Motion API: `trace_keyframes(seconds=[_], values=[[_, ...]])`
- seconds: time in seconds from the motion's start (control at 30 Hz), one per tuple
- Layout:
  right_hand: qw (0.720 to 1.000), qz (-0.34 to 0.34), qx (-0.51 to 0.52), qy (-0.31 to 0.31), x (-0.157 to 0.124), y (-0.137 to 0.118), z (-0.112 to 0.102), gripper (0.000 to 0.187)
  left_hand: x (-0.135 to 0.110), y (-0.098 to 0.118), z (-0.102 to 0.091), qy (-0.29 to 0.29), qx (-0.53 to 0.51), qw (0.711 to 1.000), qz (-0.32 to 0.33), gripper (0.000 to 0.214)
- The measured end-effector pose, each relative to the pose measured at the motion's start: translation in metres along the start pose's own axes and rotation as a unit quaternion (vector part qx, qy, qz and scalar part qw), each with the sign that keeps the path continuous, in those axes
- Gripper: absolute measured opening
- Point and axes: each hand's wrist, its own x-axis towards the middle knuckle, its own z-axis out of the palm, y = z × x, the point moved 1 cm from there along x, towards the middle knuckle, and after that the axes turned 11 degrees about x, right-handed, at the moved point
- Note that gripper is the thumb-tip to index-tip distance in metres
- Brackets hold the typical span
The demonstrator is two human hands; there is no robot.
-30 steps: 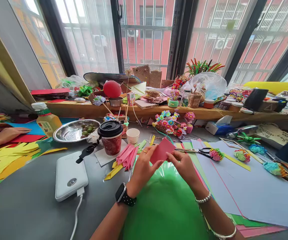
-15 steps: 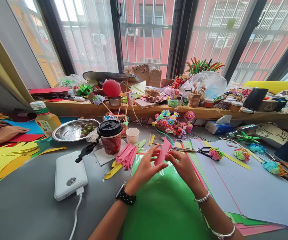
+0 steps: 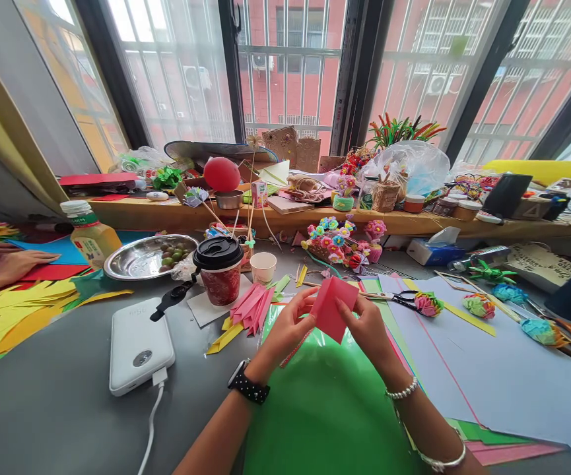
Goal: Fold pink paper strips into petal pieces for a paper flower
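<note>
A creased piece of pink paper (image 3: 335, 309) is held up between my two hands, partly unfolded with a fold line near its left side. My left hand (image 3: 290, 321) pinches its left edge between thumb and fingers. With thumb on the front and fingers behind, my right hand (image 3: 366, 324) grips the right part. Below both hands lies a shiny green sheet (image 3: 329, 409). Just left of my left hand is a pile of folded pink paper strips (image 3: 252, 307). Black-handled scissors (image 3: 404, 300) rest to the right of my right hand.
A white power bank (image 3: 141, 349) with a cable lies at left, near a lidded red cup (image 3: 219, 272) and a paper cup (image 3: 263, 267). White paper (image 3: 483, 369) and paper buds (image 3: 479, 307) lie right. Another person's hand (image 3: 20, 267) rests on coloured paper at far left.
The pink paper was a narrow folded strip; now it is opened out wider, facing me. My right hand has shifted slightly right, its thumb now on the paper's front.
</note>
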Motion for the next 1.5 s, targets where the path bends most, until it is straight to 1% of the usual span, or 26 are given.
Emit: trace_keyframes(seconds=[0.07, 0.2, 0.3, 0.37, 0.5, 0.7, 0.83, 1.13, 1.23, 1.4, 1.5], values=[[0.999, -0.028, -0.032, -0.008, -0.001, -0.002, 0.0, 0.019, 0.001, 0.0, -0.002, 0.029, 0.029, 0.999, 0.011, 0.039], [0.989, -0.126, -0.071, -0.04, -0.004, -0.01, 0.003, 0.016, 0.0, 0.002, -0.008, 0.129, 0.132, 0.982, 0.04, 0.033], [0.984, -0.153, -0.081, -0.04, -0.006, -0.015, 0.005, 0.017, -0.003, 0.005, -0.008, 0.167, 0.202, 0.963, 0.068, 0.026], [0.985, -0.152, -0.075, -0.029, -0.006, -0.017, 0.005, 0.018, -0.005, 0.007, -0.006, 0.168, 0.243, 0.951, 0.087, 0.022], [0.989, -0.141, -0.046, -0.015, -0.007, -0.019, 0.003, 0.019, -0.009, 0.011, 0.001, 0.154, 0.311, 0.93, 0.12, 0.019], [0.991, -0.129, -0.02, -0.03, -0.01, -0.022, 0.004, 0.017, -0.011, 0.015, 0.004, 0.177, 0.344, 0.912, 0.134, 0.017], [0.992, -0.122, -0.022, -0.027, -0.01, -0.025, 0.005, 0.016, -0.013, 0.015, 0.005, 0.189, 0.389, 0.89, 0.144, 0.017], [0.992, -0.125, -0.027, -0.022, -0.011, -0.029, 0.004, 0.015, -0.014, 0.016, 0.007, 0.187, 0.449, 0.86, 0.152, 0.018], [0.991, -0.126, -0.028, -0.024, -0.011, -0.029, 0.004, 0.016, -0.014, 0.016, 0.007, 0.185, 0.46, 0.856, 0.149, 0.018], [0.992, -0.119, -0.029, -0.026, -0.011, -0.03, 0.004, 0.018, -0.015, 0.016, 0.007, 0.184, 0.459, 0.858, 0.139, 0.017], [0.992, -0.116, -0.027, -0.029, -0.011, -0.031, 0.004, 0.018, -0.015, 0.015, 0.007, 0.183, 0.448, 0.863, 0.145, 0.017]])
